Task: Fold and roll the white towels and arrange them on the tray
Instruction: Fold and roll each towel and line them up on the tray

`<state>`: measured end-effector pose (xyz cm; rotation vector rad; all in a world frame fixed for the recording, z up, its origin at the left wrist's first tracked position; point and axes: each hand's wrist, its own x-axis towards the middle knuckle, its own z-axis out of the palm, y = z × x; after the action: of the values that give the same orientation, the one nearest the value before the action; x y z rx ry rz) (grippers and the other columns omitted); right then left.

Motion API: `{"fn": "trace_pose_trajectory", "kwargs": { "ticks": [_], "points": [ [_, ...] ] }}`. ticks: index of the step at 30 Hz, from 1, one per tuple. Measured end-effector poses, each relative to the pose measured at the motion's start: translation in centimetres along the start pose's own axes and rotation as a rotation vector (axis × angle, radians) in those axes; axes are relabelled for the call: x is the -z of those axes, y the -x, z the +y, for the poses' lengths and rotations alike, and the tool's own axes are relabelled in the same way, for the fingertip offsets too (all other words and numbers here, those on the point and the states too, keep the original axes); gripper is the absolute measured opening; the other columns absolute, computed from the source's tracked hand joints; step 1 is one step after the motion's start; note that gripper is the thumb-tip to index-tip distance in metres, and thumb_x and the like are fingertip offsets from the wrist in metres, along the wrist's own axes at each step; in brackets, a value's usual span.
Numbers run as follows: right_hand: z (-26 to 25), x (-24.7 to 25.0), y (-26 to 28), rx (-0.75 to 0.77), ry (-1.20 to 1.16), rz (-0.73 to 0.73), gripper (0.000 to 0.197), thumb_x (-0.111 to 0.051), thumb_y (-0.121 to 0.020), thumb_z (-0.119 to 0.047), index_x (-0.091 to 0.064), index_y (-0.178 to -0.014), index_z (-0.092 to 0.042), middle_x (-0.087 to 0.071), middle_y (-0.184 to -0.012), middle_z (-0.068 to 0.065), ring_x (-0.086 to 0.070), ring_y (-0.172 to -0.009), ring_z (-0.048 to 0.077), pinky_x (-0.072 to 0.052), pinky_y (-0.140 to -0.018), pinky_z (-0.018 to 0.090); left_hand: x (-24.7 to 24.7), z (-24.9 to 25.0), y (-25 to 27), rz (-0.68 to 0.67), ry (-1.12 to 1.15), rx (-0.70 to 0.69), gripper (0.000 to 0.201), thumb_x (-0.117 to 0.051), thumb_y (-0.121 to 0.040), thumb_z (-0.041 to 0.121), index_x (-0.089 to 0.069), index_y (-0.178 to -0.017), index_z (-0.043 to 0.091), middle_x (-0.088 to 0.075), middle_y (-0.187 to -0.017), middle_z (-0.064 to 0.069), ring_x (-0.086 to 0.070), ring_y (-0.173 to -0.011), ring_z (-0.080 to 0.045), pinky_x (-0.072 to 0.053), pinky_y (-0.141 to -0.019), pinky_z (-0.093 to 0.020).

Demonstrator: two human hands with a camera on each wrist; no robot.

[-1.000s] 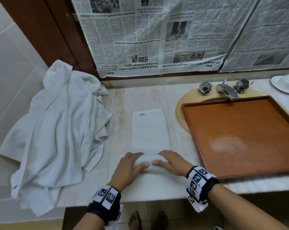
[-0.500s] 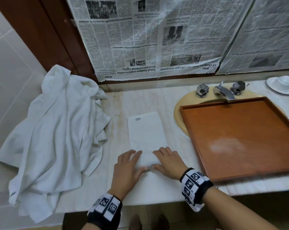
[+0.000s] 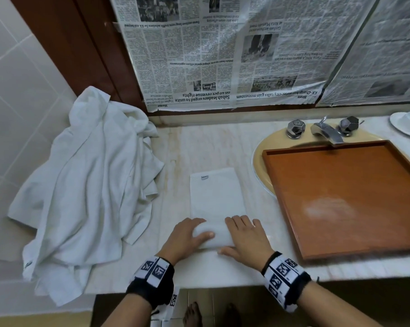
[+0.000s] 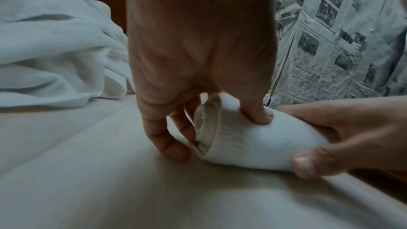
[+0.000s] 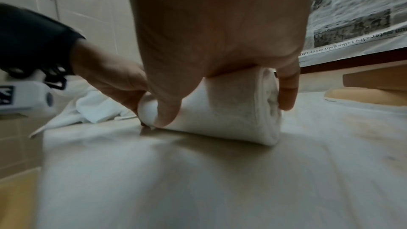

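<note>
A folded white towel point(image 3: 217, 197) lies near the front edge of the worktop point(image 3: 206, 147), its near end wound into a roll point(image 3: 212, 236) under both hands. The left hand point(image 3: 184, 237) and right hand point(image 3: 247, 236) curl over the roll, thumbs tucked behind. Rolling is partway; next likely means pushing forward evenly, then lifting it to the empty wooden tray point(image 3: 284, 199) at right.

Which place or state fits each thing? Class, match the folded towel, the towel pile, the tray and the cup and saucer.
Things:
1. folded towel
2. towel pile
3. tray
4. cup and saucer

Places or states:
A. far right of the counter
B. crumpled at the left
C. lying over the basin
D. partly rolled under both hands

Pairs: 1-D, 2-B, 3-C, 4-A
</note>
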<state>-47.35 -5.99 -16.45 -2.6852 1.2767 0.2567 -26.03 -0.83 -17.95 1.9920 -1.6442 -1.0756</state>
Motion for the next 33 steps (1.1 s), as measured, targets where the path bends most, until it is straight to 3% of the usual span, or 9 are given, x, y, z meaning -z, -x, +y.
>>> {"fn": "trace_pose_trajectory", "kwargs": {
  "ticks": [4,9,14,17,19,24,29,31,33],
  "points": [
    [1.2,1.3,-2.4,0.061,-0.095,-0.139,0.071,-0.05,-0.085,-0.071,-0.044,-0.131,-0.017,-0.048,-0.131,0.001,-0.043,-0.121,0.024,-0.036,-0.091,0.043,-1.0,0.5,1.3,0.077,-0.194,-0.055,0.073,-0.053,-0.084,0.074,-0.039,-0.146,0.037,-0.039,-0.14,0.014,-0.037,-0.127,-0.013,-0.045,-0.1,-0.036],
    [2.2,2.2,-3.0,0.032,-0.383,-0.381,0.069,-0.061,-0.079,-0.071,-0.053,-0.122,-0.017,-0.046,-0.116,0.0,-0.04,-0.115,0.02,-0.038,-0.097,0.044,-1.2,0.7,2.2,0.06,-0.182,-0.051,0.077,-0.048,-0.078,0.081,-0.038,-0.145,0.045,-0.039,-0.14,0.018,-0.037,-0.125,-0.011,-0.045,-0.099,-0.034],
    [1.5,0.4,0.0,-0.002,-0.283,-0.07,0.067,-0.045,-0.088,-0.07,-0.044,-0.138,-0.027,-0.047,-0.129,-0.006,-0.044,-0.121,0.019,-0.035,-0.099,0.042,-0.1,0.5,1.1,-0.026,-0.04,-0.039,0.066,-0.057,-0.075,0.08,-0.056,-0.128,0.042,-0.056,-0.116,0.015,-0.05,-0.111,-0.008,-0.043,-0.097,-0.033],
    [0.1,-0.8,0.9,0.008,-0.063,0.066,0.077,-0.045,-0.076,-0.076,-0.054,-0.125,-0.019,-0.06,-0.112,-0.003,-0.06,-0.1,0.022,-0.049,-0.078,0.042,0.6,1.1,0.6,-0.026,0.028,-0.064,0.044,-0.066,-0.081,0.066,-0.067,-0.108,0.031,-0.063,-0.096,0.015,-0.056,-0.093,0.0,-0.044,-0.086,-0.029],
    [0.1,-0.9,-0.1,0.029,-0.014,0.08,0.074,-0.057,-0.069,-0.076,-0.059,-0.113,-0.017,-0.061,-0.101,-0.001,-0.062,-0.089,0.023,-0.047,-0.068,0.038,0.4,0.7,0.3,-0.02,0.041,-0.042,0.053,-0.059,-0.077,0.077,-0.065,-0.109,0.035,-0.065,-0.099,0.015,-0.057,-0.095,-0.001,-0.045,-0.085,-0.03],
    [1.1,1.1,-2.9,0.04,-0.199,-0.15,0.067,-0.059,-0.082,-0.066,-0.048,-0.129,-0.02,-0.052,-0.126,-0.001,-0.046,-0.117,0.022,-0.037,-0.091,0.04,-0.5,0.9,1.6,0.041,-0.19,-0.066,0.075,-0.054,-0.081,0.078,-0.038,-0.146,0.045,-0.037,-0.137,0.021,-0.028,-0.127,-0.009,-0.043,-0.1,-0.035],
    [1.9,1.8,-2.6,0.023,-0.472,-0.404,0.061,-0.073,-0.072,-0.064,-0.057,-0.115,-0.024,-0.058,-0.113,-0.004,-0.053,-0.102,0.018,-0.045,-0.09,0.037,-0.1,0.6,1.9,-0.003,-0.075,-0.062,0.074,-0.057,-0.072,0.083,-0.054,-0.135,0.044,-0.055,-0.126,0.018,-0.048,-0.116,-0.008,-0.043,-0.099,-0.034],
    [2.0,1.5,-1.4,0.023,-0.475,-0.341,0.066,-0.068,-0.076,-0.066,-0.054,-0.124,-0.023,-0.056,-0.118,-0.005,-0.052,-0.106,0.018,-0.044,-0.093,0.037,0.1,0.5,1.7,-0.017,-0.003,-0.069,0.059,-0.066,-0.076,0.073,-0.063,-0.125,0.04,-0.061,-0.115,0.018,-0.054,-0.108,-0.003,-0.042,-0.096,-0.028],
    [1.6,0.4,0.2,0.04,-0.286,-0.089,0.071,-0.053,-0.081,-0.07,-0.047,-0.134,-0.022,-0.05,-0.123,-0.003,-0.051,-0.11,0.021,-0.043,-0.093,0.039,0.3,0.7,1.5,-0.016,0.054,-0.039,0.046,-0.069,-0.08,0.065,-0.066,-0.117,0.037,-0.064,-0.109,0.018,-0.057,-0.102,0.0,-0.043,-0.089,-0.021]
  ]
}}
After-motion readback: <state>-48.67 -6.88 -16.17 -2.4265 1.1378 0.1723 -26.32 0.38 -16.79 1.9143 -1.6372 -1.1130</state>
